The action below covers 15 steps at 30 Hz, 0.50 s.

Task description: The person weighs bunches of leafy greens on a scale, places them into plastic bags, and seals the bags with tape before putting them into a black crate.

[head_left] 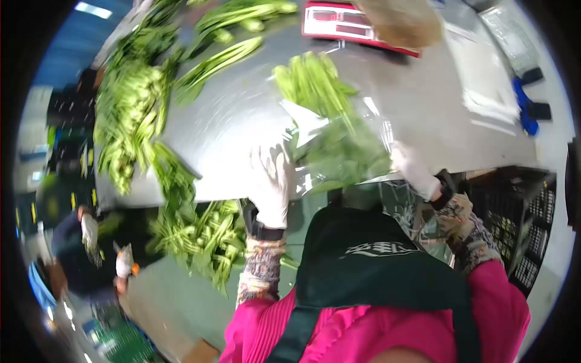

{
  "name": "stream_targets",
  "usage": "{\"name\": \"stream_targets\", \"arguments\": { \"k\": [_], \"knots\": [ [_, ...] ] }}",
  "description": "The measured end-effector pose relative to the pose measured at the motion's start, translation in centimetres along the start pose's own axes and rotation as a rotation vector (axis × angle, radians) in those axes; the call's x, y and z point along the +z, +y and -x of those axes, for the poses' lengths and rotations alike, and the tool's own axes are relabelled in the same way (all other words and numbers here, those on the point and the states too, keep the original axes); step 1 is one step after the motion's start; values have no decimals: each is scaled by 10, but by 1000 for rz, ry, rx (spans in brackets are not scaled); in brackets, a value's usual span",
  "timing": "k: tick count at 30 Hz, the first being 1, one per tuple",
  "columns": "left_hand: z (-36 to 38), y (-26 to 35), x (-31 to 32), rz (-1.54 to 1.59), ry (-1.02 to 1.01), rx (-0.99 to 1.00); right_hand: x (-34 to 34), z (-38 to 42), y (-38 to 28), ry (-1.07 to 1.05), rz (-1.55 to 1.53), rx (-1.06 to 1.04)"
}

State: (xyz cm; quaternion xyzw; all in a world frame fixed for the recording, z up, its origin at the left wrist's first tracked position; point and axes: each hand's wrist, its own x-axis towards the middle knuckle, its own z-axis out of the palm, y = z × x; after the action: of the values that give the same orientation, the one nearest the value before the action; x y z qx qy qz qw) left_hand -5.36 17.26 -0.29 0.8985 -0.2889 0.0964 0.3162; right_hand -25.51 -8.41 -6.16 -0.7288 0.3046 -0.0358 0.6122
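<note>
Bagged greens (339,151) between gloved hands (272,181)

A single head-worn camera with a round fisheye field looks steeply down over the wearer's own pink-sleeved chest and dark apron (375,266), so near that the torso fills the lower middle of the view. It faces forward across the shiny grey metal table (242,121), whose near edge runs just beyond the two white-gloved hands, the left hand (272,181) and the right hand (414,169). Curved dark corners frame everything, and no second view shares the scene.
</note>
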Motion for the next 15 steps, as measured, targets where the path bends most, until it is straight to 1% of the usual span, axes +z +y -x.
{"name": "stream_targets", "arguments": {
  "k": [1,3,4,5,6,7,8,9,10,11,12,13,14,15],
  "knots": [
    [-6,2,6,69,63,225,6,5,-15,83,3,-137],
    [-20,6,15,-247,-380,377,6,2,-30,117,360,-10],
    [-13,-16,39,-265,-523,371,9,3,-47,191,532,14],
    [-12,-18,44,-307,-540,367,14,6,-62,263,705,40],
    [-18,-14,44,-323,-583,356,20,6,-65,463,667,-217],
    [-18,-16,39,-339,-631,342,26,2,-87,546,702,-424],
    [-16,-18,41,-336,-617,343,27,2,-102,479,844,-531],
    [-14,-19,46,-328,-600,342,33,-3,-102,319,944,-573],
    [-17,-15,41,-352,-650,335,40,-15,-86,284,1067,-575],
    [-13,-20,46,-260,-571,345,43,-24,-63,304,1071,-542],
    [-12,-21,46,-309,-607,362,44,-32,-39,435,949,-418],
    [-13,-20,47,-360,-620,368,38,-37,-31,561,827,-320],
    [-12,-25,51,-334,-584,378,34,-34,-36,724,735,-190],
    [-12,-26,52,-316,-597,355,27,-32,-43,747,730,-189]
  ]
}}
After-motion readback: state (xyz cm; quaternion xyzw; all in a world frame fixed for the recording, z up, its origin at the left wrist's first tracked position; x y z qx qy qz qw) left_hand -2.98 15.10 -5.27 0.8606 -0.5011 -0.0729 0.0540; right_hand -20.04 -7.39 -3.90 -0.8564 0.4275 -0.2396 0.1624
